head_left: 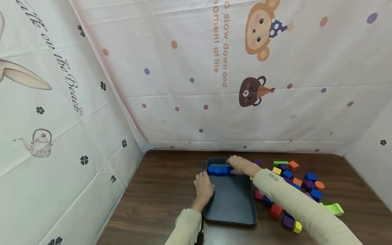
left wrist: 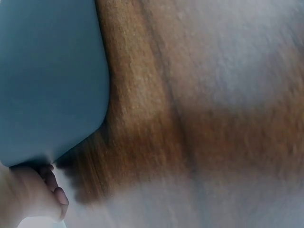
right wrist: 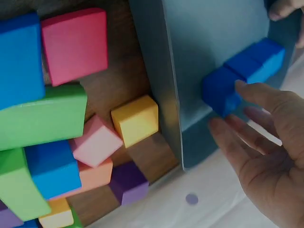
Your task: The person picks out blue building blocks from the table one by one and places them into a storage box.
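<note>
A dark grey tray [head_left: 232, 200] lies lengthwise on the table, a row of blue blocks [head_left: 218, 169] across its far end. My left hand [head_left: 204, 187] holds the tray's left rim, its fingers bent at the edge. In the left wrist view, the same hand [left wrist: 35, 192] appears low in the corner beside the tray [left wrist: 52, 80]. At the right end of the row is my right hand [head_left: 242, 165]. Seen from the right wrist, its thumb [right wrist: 247, 90] overlaps the nearest blue block [right wrist: 221, 90], while the fairly straight fingers spread along the far side.
Many loose coloured blocks lie right of the tray, including a yellow block [right wrist: 135, 121], a purple block [right wrist: 128, 183] and a red block [head_left: 276, 211]. A green curved block [head_left: 333, 209] lies farther right, beside my right sleeve [head_left: 300, 204]. A printed cloth [head_left: 183, 119] hangs behind the table.
</note>
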Tool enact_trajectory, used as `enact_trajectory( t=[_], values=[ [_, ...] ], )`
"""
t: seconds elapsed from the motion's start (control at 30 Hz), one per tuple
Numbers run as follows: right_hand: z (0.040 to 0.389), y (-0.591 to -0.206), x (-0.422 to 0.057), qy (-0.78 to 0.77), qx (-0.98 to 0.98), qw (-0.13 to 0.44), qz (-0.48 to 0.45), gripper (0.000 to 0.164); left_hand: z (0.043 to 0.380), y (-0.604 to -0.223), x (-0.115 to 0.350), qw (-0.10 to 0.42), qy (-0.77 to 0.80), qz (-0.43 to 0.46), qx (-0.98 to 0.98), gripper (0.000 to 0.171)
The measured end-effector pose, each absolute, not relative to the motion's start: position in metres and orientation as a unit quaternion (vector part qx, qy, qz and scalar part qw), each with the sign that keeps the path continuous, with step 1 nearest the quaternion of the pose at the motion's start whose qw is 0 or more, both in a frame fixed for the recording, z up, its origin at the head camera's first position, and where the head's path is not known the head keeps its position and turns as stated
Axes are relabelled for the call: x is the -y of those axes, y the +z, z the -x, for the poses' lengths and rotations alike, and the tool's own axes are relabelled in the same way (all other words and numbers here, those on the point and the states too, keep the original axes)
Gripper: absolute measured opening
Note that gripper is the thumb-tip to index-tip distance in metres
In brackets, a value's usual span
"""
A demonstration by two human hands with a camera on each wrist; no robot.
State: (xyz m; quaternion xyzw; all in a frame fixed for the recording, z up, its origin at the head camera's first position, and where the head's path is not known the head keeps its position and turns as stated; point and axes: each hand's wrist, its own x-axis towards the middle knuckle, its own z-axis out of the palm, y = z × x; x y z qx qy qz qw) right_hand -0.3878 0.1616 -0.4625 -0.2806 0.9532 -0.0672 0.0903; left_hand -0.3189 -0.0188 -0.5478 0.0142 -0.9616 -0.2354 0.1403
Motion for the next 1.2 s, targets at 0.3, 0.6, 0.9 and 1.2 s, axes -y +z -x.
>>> enact_trajectory(
  t=[0.3, 0.6, 0.9, 1.2],
  values=[
    [0.385, -0.422, -0.214, -0.049, -0.954, 0.058, 0.288, 0.022, 0.317, -0.547, 0.017, 0.133, -0.247, -0.015, 0.960, 0.036],
    [0.360, -0.422, -0.264, -0.062, -0.955, 0.102, 0.271, 0.016, 0.320, -0.543, 0.016, 0.121, -0.243, -0.016, 0.962, 0.035],
    [0.337, -0.445, -0.286, -0.076, -0.947, 0.161, 0.267, 0.024, 0.324, -0.542, 0.018, 0.121, -0.246, -0.016, 0.962, 0.035],
    [0.325, -0.460, -0.294, -0.084, -0.951, 0.141, 0.263, 0.024, 0.317, -0.545, 0.015, 0.114, -0.245, -0.020, 0.962, 0.036]
  ],
)
